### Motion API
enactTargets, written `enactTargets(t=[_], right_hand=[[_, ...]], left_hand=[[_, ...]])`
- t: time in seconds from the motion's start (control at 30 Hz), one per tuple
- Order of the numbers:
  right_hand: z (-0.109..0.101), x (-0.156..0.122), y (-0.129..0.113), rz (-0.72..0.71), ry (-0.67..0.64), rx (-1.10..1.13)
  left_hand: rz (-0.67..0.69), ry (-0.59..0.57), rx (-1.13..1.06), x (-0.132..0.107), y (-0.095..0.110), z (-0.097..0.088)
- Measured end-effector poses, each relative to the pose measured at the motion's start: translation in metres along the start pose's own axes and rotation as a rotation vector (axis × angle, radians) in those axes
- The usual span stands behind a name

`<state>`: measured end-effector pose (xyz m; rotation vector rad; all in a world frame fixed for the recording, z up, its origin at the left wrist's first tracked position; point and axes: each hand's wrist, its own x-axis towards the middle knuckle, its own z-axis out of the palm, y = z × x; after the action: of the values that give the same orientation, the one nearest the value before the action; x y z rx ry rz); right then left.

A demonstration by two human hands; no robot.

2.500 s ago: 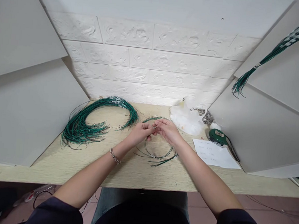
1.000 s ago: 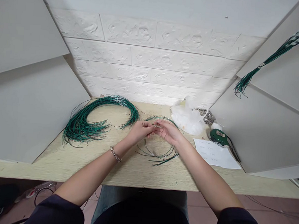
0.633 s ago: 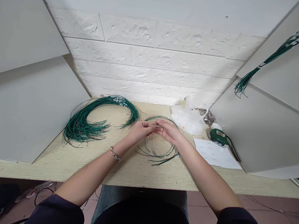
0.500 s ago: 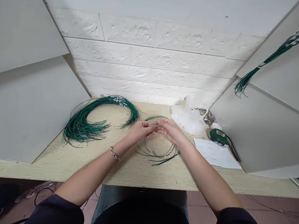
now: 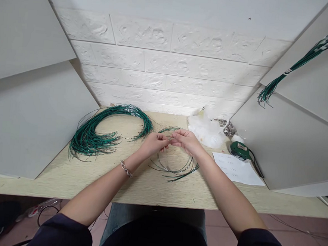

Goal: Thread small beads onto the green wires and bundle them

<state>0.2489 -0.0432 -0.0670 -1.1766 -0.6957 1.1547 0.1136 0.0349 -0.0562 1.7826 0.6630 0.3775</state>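
Observation:
My left hand (image 5: 155, 143) and my right hand (image 5: 185, 141) meet fingertip to fingertip over the table's middle. Both pinch a thin green wire; its loop (image 5: 163, 163) seems to hang down between them, and the exact grip point is too small to make out. Under and around my hands lie several more green wires (image 5: 174, 180) with small white pieces on them, curved into a ring. A big curved bundle of green wires (image 5: 108, 121), white pieces clustered at its top, rests to the left of my left hand.
Right of my hands sit a white plastic bag (image 5: 204, 129), small metal parts (image 5: 230, 129), a green tape measure (image 5: 239, 150) and a paper with handwriting (image 5: 228, 170). Another tied green wire bundle (image 5: 300, 63) hangs at the upper right. Grey panels (image 5: 48, 122) flank the table.
My right fingertips have shifted very slightly and bunched closer at the pinch. My left hand and the wires on the table look the same.

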Motion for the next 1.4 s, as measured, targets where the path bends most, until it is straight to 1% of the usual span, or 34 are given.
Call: enactTargets(t=[0.17, 0.4, 0.63, 0.87, 1.03, 1.13, 1.4], right_hand=[[-0.001, 0.001, 0.002, -0.019, -0.010, 0.029], [-0.003, 0.002, 0.003, 0.016, -0.023, 0.099], [-0.004, 0.004, 0.008, 0.000, -0.118, 0.112], [0.000, 0.007, 0.018, -0.026, -0.154, 0.134], [0.000, 0.007, 0.021, -0.012, -0.127, 0.215], [0.000, 0.007, 0.022, -0.001, -0.136, 0.270], [0.000, 0.007, 0.022, 0.045, -0.158, 0.276]], left_hand=[[0.020, -0.003, -0.010, 0.001, -0.001, -0.001], [0.047, 0.007, 0.016, -0.001, 0.001, 0.000], [0.054, 0.066, 0.087, -0.002, 0.003, 0.001], [0.052, 0.091, 0.119, 0.000, -0.002, 0.002], [0.078, 0.077, 0.109, 0.003, -0.008, 0.000], [0.099, 0.074, 0.101, 0.003, -0.009, -0.001], [0.097, 0.080, 0.103, 0.002, -0.007, -0.001]])
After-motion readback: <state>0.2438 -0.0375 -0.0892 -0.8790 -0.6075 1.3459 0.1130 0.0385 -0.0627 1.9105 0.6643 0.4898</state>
